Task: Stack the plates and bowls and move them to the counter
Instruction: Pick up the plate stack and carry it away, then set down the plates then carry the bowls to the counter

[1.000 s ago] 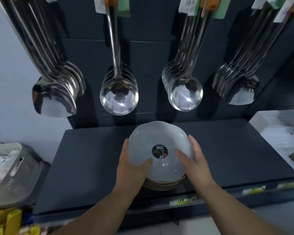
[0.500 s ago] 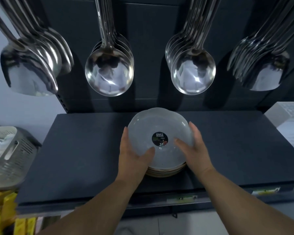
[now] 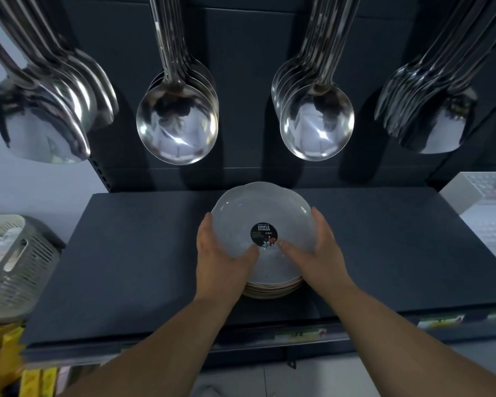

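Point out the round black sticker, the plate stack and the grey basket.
round black sticker (image 3: 264, 235), head view, its middle.
plate stack (image 3: 272, 290), head view, near rims of the lower plates.
grey basket (image 3: 26, 270), head view, its slatted side wall.

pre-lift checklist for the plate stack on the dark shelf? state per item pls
1. Left hand on the plate stack: ok, fingers round the left rim, thumb on the top plate.
2. Right hand on stack: ok, mirrored on the right rim.
3. Grip reaches the bottom plate: cannot tell, fingertips hidden.
4. Stack aligned: ok, the edges showing at the near side nest evenly.
5. Shelf around the stack free: ok.
6. Headroom under the hanging ladles: cannot tell, one view only.
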